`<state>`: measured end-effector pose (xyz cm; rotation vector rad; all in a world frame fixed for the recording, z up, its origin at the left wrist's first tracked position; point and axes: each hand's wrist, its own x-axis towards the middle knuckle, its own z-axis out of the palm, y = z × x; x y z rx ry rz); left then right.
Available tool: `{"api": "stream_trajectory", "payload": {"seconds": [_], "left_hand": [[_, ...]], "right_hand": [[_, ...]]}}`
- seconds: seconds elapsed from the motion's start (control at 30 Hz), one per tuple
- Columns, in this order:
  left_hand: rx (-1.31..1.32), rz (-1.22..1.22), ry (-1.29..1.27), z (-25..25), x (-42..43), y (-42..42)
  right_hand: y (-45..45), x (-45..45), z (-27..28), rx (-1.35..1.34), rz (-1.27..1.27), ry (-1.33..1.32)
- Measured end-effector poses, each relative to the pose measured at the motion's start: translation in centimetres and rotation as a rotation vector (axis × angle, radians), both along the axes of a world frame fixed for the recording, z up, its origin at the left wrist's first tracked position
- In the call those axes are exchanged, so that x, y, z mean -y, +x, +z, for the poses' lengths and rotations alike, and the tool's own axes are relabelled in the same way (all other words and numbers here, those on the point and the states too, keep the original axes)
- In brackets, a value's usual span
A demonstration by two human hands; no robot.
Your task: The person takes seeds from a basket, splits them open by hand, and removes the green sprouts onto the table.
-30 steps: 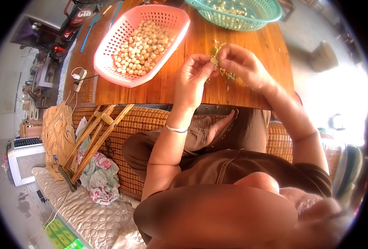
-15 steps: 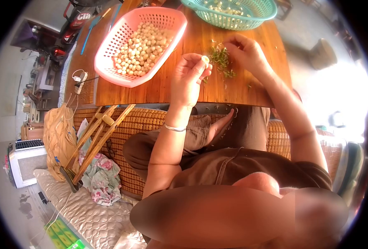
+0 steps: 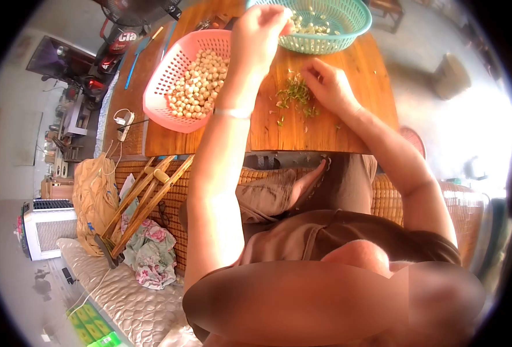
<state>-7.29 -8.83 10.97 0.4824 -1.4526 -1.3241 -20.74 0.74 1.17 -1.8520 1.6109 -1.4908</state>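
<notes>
My left hand (image 3: 259, 37) reaches over the near left rim of the teal basket (image 3: 348, 36). Its fingers are pinched, with a pale bit that looks like a lotus seed (image 3: 288, 13) at the tips. Split pale pieces lie inside that basket. My right hand (image 3: 332, 87) is closed, fingers curled, just right of a small heap of green shoots (image 3: 293, 93) on the table; whatever it may hold is hidden. Round cream lotus seeds (image 3: 198, 84) fill much of the pink basket (image 3: 158, 87), partly covered by my left forearm.
The wooden table (image 3: 348, 130) has its near edge in front of my legs. A white power strip (image 3: 123, 126) with cords lies at the left, near a blue stick-like tool (image 3: 133, 68). Wooden crutches (image 3: 146, 202) lean on the woven seat beside bunched floral cloth (image 3: 152, 254).
My left hand has moved forward from beside the green shoots to the teal basket. The right hand stays near the shoots, slightly lower. The whole view has shifted a little.
</notes>
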Motion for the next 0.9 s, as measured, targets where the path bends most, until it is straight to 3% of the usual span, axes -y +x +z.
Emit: {"api": "stream_trajectory", "payload": {"seconds": [0.07,0.1,0.17,0.33,0.4,0.63,0.7,0.8,0.83,0.9], "left_hand": [[0.240,0.068,-0.210,0.4,2.8,-1.8],[0.243,0.070,-0.214,0.2,4.1,-2.4],[0.491,0.119,-0.281,0.0,5.7,-2.7],[0.580,0.332,-0.432,2.6,6.1,2.8],[0.648,0.667,-0.856,3.0,6.0,7.2],[0.830,0.699,-0.474,-0.7,7.3,20.2],[1.036,0.601,-0.331,-1.7,6.6,21.9],[1.191,0.520,-0.327,-1.8,5.6,22.0],[1.178,0.483,-0.241,-1.4,4.7,21.4],[1.191,0.434,-0.301,-2.5,5.3,21.1]], "right_hand": [[-0.2,0.0,0.0,-0.004,-0.004,-0.012],[-0.2,0.0,-0.1,-0.008,-0.009,-0.019],[-0.3,0.1,-0.3,-0.007,0.003,-0.061],[-0.4,0.2,-0.8,0.069,-0.013,-0.053],[-0.4,0.1,-0.6,0.154,0.006,0.046],[-0.4,0.3,-1.0,0.080,-0.015,-0.039],[-0.9,0.7,-1.5,0.070,0.001,-0.029],[-1.1,0.8,-1.2,-0.123,0.037,-0.102],[-1.0,0.3,-0.8,-0.037,0.058,-0.038],[-0.7,0.0,-0.4,0.042,0.079,0.024]]}}
